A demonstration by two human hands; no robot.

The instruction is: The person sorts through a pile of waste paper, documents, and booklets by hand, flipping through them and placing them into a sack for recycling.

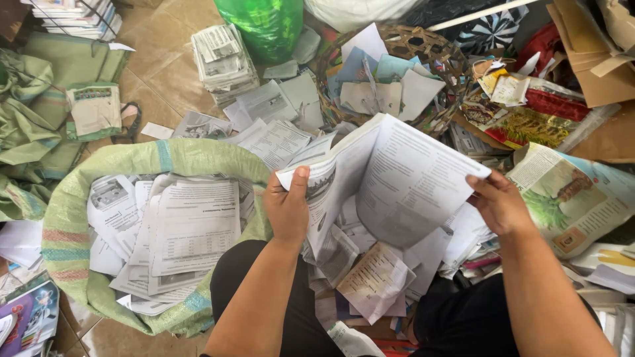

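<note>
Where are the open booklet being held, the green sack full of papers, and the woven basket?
open booklet (403,178), head view, on its right-hand printed page.
green sack (192,155), head view, on its upper rim.
woven basket (423,43), head view, on its far rim.

Single head-worn view, steeply downward, close over lap and paper-strewn floor (165,73).

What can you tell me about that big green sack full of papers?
The big pale green woven sack looks like plastic weave, with pink and teal stripes near its rim. It sits on the tiled floor at the person's left, its mouth rolled down and wide open. Inside lies a loose heap of printed black-and-white paper sheets, some crumpled. The person's left hand is just beside its rim, holding an opened booklet of printed pages; whether it touches the sack is unclear.
</note>
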